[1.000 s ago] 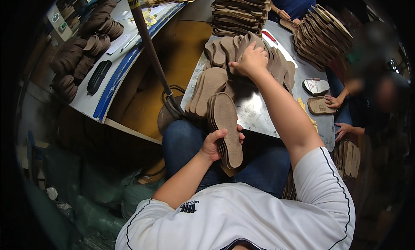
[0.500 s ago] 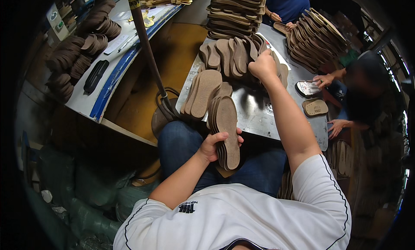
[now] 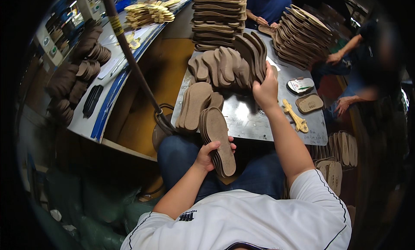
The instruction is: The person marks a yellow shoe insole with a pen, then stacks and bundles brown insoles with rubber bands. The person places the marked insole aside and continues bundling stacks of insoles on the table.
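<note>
My left hand [image 3: 207, 158] is closed around a small stack of brown shoe insoles [image 3: 217, 128], held tilted above my lap, toe ends away from me. Over the metal table, my right hand [image 3: 266, 91] grips several more insoles [image 3: 254, 51] standing on edge, fingers partly hidden behind them. To the left of those, a row of overlapping insoles [image 3: 218, 65] leans along the table. Nearer to me, beside the left-hand stack, another bundle of insoles [image 3: 193, 106] rests at the table's near left edge.
Tall insole piles [image 3: 218, 19] stand at the far side of the metal table [image 3: 242, 120]. At its right lie a yellow sole-shaped piece [image 3: 295, 117], a tan half-sole [image 3: 309, 103] and a white-topped one [image 3: 300, 86]. A pole [image 3: 138, 66] rises at left. Two people sit nearby.
My right hand has lifted a bunch of insoles up from the row. The co-worker's hand has left the white-topped piece. A yellow piece shows beside my right forearm.
</note>
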A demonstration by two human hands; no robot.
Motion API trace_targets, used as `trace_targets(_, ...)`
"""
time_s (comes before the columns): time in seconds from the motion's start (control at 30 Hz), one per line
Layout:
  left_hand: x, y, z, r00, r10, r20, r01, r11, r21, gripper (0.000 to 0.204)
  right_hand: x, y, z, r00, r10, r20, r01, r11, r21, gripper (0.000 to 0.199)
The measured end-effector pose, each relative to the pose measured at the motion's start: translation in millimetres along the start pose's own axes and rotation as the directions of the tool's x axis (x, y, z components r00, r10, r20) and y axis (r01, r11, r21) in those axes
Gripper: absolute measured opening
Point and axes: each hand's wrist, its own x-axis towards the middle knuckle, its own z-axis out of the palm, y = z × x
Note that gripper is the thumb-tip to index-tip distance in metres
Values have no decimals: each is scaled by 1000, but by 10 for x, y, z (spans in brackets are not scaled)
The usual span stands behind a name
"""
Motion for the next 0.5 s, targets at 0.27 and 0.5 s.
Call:
trace_targets(0.27, 0, -27, 91, 999, 35, -38, -34, 999, 26, 88, -721, -125, -385, 1000, -4, 26, 3, 998, 69, 90)
trace_targets(0.5, -5, -30, 149, 997, 33, -75, -29, 998, 56, 93, -1310, -204, -620, 989, 82, 125, -93, 992, 87, 88)
